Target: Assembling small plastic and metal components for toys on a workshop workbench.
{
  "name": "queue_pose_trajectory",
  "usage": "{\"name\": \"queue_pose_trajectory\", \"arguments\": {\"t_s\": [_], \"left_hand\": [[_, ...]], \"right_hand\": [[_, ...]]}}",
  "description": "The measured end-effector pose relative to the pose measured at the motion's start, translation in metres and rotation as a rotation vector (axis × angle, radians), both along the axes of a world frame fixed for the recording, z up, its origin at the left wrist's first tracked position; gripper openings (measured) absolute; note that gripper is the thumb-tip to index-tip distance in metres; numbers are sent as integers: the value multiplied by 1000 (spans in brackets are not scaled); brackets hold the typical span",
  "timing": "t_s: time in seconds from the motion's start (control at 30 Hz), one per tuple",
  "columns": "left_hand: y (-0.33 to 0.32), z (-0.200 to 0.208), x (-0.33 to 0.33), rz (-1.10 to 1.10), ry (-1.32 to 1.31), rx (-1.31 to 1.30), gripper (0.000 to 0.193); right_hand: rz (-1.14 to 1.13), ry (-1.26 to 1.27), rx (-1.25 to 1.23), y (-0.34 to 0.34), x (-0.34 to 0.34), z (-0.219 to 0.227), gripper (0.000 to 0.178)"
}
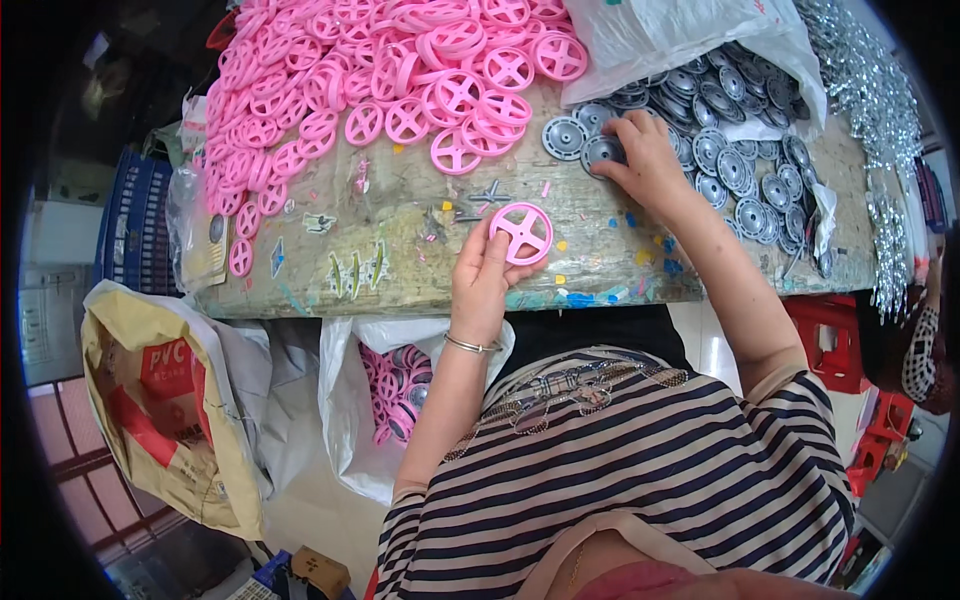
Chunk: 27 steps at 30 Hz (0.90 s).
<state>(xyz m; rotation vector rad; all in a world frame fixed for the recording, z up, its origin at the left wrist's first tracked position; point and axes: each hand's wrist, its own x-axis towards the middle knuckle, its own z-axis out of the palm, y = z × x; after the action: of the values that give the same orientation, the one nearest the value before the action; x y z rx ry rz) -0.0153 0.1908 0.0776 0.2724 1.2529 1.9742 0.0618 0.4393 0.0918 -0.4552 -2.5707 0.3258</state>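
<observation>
My left hand (482, 282) grips a pink plastic wheel rim (522, 234) with crossed spokes, thumb on top, just above the table's near edge. Further off and to the right, my right hand (648, 165) has its thumb and fingers curled on the edge of a grey round wheel disc (603, 151). Other grey discs (726, 160) lie in a heap around that hand, spilling from a white plastic bag (700, 35). A large pile of the same pink rims (400, 70) covers the far left of the table.
Small metal pins (488, 192) and coloured scraps are scattered on the worn table (420, 220). Below its near edge, a white sack (345, 430) holds pink and grey wheels beside an opened tan sack (150, 420). Silver tinsel (880, 110) hangs at the right, near red stools (828, 345).
</observation>
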Motion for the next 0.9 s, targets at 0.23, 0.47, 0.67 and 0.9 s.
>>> {"name": "queue_pose_trajectory", "arguments": {"t_s": [0.23, 0.47, 0.67, 0.9], "left_hand": [[-5, -8, -2, 0, -62, 79, 34], [-4, -8, -1, 10, -9, 91, 39], [-8, -8, -1, -32, 11, 122, 38], [-12, -8, 1, 3, 90, 105, 34]], "right_hand": [[46, -26, -657, -35, -11, 19, 32], [344, 68, -546, -99, -9, 10, 32], [319, -85, -1019, -97, -11, 8, 29], [283, -206, -979, -106, -9, 16, 21]]}}
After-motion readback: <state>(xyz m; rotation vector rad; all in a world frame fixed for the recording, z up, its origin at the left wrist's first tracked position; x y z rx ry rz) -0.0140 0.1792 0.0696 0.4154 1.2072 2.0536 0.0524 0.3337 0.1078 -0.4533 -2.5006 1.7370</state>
